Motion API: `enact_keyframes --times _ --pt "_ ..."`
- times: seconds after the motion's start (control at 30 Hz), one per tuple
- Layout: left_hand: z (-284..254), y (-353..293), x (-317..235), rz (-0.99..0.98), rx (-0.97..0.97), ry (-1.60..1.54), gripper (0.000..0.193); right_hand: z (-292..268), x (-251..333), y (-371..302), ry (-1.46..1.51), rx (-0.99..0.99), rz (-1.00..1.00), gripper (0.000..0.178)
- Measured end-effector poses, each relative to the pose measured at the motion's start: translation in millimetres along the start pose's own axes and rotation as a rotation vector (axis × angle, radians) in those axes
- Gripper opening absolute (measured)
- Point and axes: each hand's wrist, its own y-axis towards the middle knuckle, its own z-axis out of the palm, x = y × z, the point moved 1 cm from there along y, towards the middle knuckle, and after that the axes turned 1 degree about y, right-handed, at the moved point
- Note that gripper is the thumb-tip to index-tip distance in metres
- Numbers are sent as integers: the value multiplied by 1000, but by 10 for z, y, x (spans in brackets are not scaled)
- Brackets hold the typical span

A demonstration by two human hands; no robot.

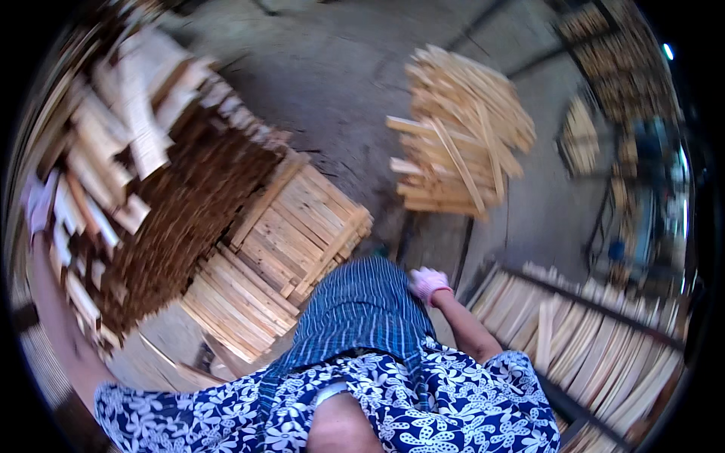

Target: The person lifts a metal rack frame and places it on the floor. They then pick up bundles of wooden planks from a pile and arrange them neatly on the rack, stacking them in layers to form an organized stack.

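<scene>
My left hand (38, 202), in a pale pinkish glove, is stretched far out to the left against the end of a tall stack of wooden slats (143, 106). Motion smears its fingers, so whether it grips a slat does not show. At my right side, beside the blue striped apron (361, 302), hangs my right hand (430, 284) in a pink and white glove. Its fingers look curled in, and nothing shows in them. Loose pale boards lie crosswise on top of the tall stack, whose side is dark brown and rough.
In front of me sits a neat crate-like pile of slats (298, 223), with a lower bundle (238, 298) beside it. Farther off is a loose heap of sticks (461, 136). A metal-framed rack (581, 332) full of slats stands at my right. Grey concrete floor (332, 68) stretches between.
</scene>
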Motion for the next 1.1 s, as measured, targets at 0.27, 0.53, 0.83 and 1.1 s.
enact_keyframes --times 0.27,0.53,0.83,1.1 --pt "-300 -340 -2641 609 328 -496 49 3294 -384 -1555 679 211 873 55" --pt "502 -2865 -5730 1250 907 -1003 32 3262 -118 -1153 469 64 879 41" --pt "-985 -4989 -6634 2037 1093 -1403 44 2581 -375 -1208 720 193 924 37" --pt "-1607 -5660 -6531 1932 1402 -1698 84 2976 -424 -1036 758 220 962 26"
